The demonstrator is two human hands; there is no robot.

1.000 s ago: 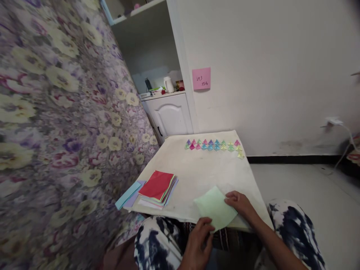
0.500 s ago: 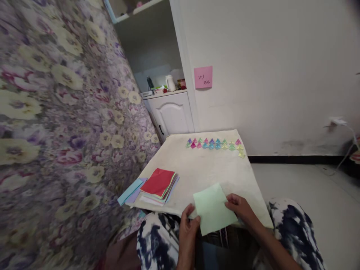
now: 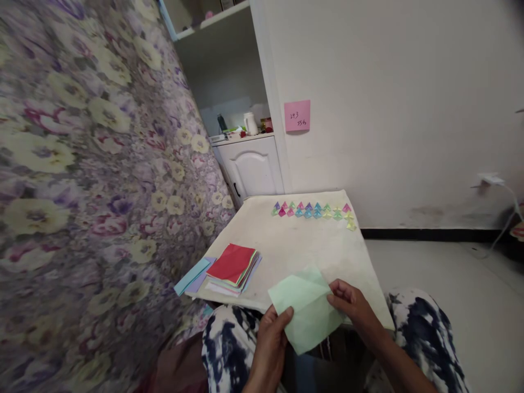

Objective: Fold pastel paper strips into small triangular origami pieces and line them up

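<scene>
A pale green square paper [image 3: 309, 311] is held up over the near edge of the table, with faint creases across it. My left hand [image 3: 272, 338] pinches its left side, the thumb on top and the fingers beneath. At the right edge of the paper, my right hand [image 3: 347, 303] grips it between thumb and curled fingers. A stack of coloured paper with a red sheet [image 3: 231, 263] on top lies to the left on the table. Beside it is a folded light blue paper [image 3: 191, 277], over a lilac sheet [image 3: 200, 283].
Two rows of small folded paper pieces [image 3: 308, 210] line the far side of the cream-covered table [image 3: 282, 245]. A floral curtain [image 3: 106, 180] hangs at the left. Behind the table are a white cabinet [image 3: 256, 166] and a wall with a pink note [image 3: 297, 115].
The green paper has turned and its left corner has moved leftward. My left hand has closed further over its left side, while my right hand has barely moved.
</scene>
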